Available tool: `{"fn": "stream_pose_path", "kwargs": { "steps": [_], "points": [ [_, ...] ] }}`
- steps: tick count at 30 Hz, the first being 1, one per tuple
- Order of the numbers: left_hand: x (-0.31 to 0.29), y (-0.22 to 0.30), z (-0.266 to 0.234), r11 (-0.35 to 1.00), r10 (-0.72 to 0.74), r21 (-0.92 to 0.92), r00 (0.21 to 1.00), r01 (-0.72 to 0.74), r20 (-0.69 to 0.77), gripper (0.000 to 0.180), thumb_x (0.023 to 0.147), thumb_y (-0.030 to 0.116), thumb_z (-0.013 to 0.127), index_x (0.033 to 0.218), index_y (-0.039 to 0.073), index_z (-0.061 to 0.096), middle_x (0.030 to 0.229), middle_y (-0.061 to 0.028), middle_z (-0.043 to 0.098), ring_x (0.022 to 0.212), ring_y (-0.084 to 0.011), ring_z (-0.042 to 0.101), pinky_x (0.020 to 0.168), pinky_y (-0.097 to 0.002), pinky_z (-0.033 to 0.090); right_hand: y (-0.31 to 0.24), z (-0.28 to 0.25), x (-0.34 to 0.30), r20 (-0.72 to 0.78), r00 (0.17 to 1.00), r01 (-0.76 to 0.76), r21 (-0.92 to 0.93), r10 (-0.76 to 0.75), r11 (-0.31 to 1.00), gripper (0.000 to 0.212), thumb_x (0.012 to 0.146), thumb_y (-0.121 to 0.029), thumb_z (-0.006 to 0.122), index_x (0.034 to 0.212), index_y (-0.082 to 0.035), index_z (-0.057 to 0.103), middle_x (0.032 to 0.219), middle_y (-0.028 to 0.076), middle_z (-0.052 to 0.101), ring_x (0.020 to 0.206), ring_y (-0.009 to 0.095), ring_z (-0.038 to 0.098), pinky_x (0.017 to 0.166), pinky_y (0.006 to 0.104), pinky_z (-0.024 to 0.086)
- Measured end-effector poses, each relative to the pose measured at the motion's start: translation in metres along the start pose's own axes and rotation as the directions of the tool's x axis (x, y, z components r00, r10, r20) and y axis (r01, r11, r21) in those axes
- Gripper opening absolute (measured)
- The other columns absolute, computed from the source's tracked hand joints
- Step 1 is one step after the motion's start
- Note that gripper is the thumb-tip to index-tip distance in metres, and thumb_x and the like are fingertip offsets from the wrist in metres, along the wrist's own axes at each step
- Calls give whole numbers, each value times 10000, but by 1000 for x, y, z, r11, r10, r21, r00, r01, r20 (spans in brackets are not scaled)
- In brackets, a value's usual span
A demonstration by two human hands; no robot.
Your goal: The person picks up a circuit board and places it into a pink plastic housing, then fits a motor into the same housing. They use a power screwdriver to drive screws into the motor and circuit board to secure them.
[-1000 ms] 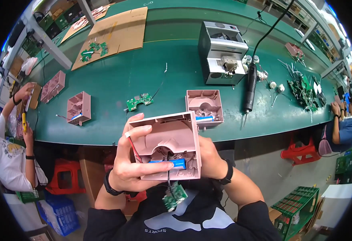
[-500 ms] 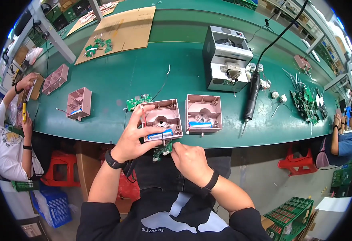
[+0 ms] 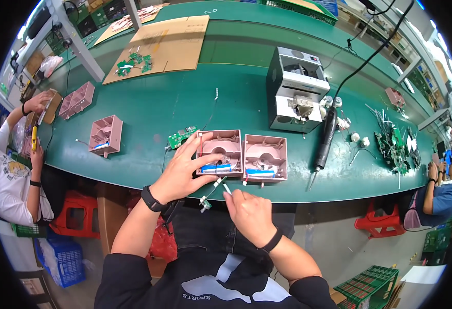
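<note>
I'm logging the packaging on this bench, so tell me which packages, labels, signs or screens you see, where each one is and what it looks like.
Flattened cardboard sheet: far side of the green bench, left of the grey machine; brown, with green circuit boards on its left corner.
Second cardboard sheet: further left and behind; brown, narrower.
Blue crate: on the floor at lower left; ribbed plastic.
Green crate: on the floor at lower right; open lattice plastic.
No legible signs or screens.
</note>
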State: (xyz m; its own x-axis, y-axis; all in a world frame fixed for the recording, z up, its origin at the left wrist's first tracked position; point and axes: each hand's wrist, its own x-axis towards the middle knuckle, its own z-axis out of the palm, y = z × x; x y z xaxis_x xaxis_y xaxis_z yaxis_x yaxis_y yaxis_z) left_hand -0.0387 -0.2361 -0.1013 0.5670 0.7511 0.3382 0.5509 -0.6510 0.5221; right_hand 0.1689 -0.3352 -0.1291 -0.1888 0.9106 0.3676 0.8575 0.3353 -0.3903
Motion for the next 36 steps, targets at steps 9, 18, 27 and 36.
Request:
{"fn": "stream_pose_path", "kwargs": {
  "steps": [9,18,27,36],
  "points": [
    [-7,-14,-65,978,-124,160,989,135,-77,591,811,127,834,1379,172,677,1486,-167,564,1294,-385,604,1060,-451,520,9,-32,-38,-28,999,-30,53,32,998,357,904,-273,810,717,-101,559,583,51,570,498,241,599,469,366,453],
    [-11,-39,-65,920,-376,-14,873,392,-311,244,982,114,686,1197,14,747,998,-104,759,886,-220,711,786,-338,555,7,-49,-37,-177,981,123,269,-77,955,196,812,-98,866,917,-64,704,669,57,627,548,212,623,509,327,489],
    [-38,98,-33,708,-409,-579,903,404,131,182,961,61,714,1084,-61,768,808,-89,765,710,-122,711,625,-292,544,26,-68,-6,-474,834,403,174,-282,899,518,763,-13,880,1221,6,638,1101,195,682,774,266,720,633,344,608],
    [-24,116,1,681,-54,-650,908,337,415,145,952,61,717,1051,-15,790,903,-132,794,748,-187,765,684,-302,590,38,-69,-28,-331,877,415,159,-347,896,593,856,-129,858,1336,12,540,1176,234,663,911,342,743,740,398,649]
  ]
}}
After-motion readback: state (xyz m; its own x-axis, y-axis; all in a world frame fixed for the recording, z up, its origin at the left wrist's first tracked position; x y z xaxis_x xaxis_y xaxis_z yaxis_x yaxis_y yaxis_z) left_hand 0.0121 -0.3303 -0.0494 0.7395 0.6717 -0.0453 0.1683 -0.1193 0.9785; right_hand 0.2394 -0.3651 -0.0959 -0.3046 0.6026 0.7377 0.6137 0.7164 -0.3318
